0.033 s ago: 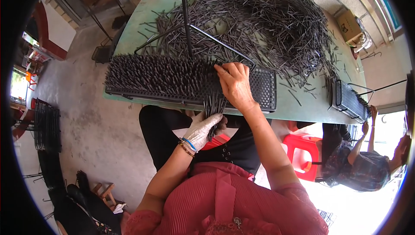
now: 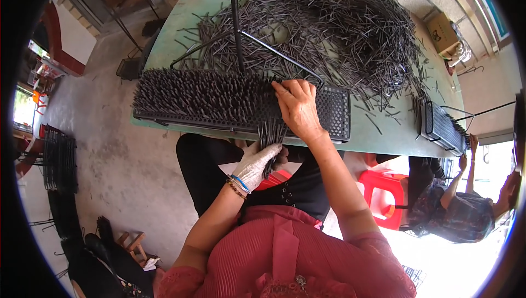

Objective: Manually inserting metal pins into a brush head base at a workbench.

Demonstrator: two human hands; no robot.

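A long black perforated metal tray [image 2: 333,114] lies along the table's near edge. Thin dark sticks [image 2: 192,94] stand packed upright in the holes of its left and middle part, while bare holes show at its right end. My left hand [image 2: 255,165], in a pale glove, is closed round a bundle of the same sticks [image 2: 271,132] just below the tray's front edge. Bare and bent over the tray, my right hand [image 2: 297,106] has its fingers pinched together where the upright sticks end. Whatever lies between those fingertips is hidden.
A big heap of loose sticks [image 2: 378,35] covers the green table [image 2: 170,51] behind the tray. A black metal rod frame [image 2: 239,51] rises over it. At right, another person's hands work at a second tray [image 2: 442,128]. A red stool [image 2: 383,196] stands below the table.
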